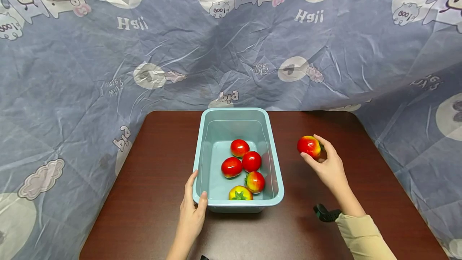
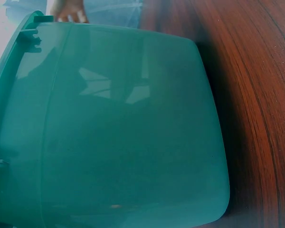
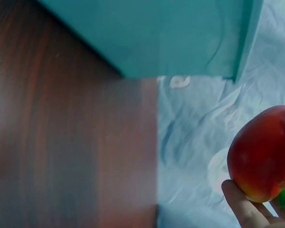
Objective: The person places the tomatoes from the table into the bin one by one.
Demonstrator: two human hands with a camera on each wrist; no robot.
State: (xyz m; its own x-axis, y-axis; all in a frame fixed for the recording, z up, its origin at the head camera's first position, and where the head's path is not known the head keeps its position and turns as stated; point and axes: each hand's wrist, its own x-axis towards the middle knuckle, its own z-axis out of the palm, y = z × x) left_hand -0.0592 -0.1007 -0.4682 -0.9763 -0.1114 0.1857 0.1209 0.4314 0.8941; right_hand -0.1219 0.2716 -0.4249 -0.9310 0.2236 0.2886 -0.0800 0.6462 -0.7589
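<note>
My right hand (image 1: 332, 169) pinches a red and yellow tomato (image 1: 308, 147) between thumb and fingers, above the table to the right of the bin. In the right wrist view this tomato (image 3: 261, 152) shows a green part at its lower right. My left hand (image 1: 192, 212) grips the near left corner of a light blue plastic bin (image 1: 238, 203). Inside lie several tomatoes: red ones (image 1: 231, 167) farther back, a red-yellow one (image 1: 255, 182) at the right, and a yellow one (image 1: 240, 193) with a green star-shaped top, partly hidden by the near rim.
The bin stands on a dark brown wooden table (image 1: 162, 159). Behind the table and along its sides hangs a grey-blue cloth (image 1: 202, 71) printed with cartoon figures. A dark band (image 1: 326, 213) sits at the right wrist, beside a pale yellow sleeve (image 1: 362, 236).
</note>
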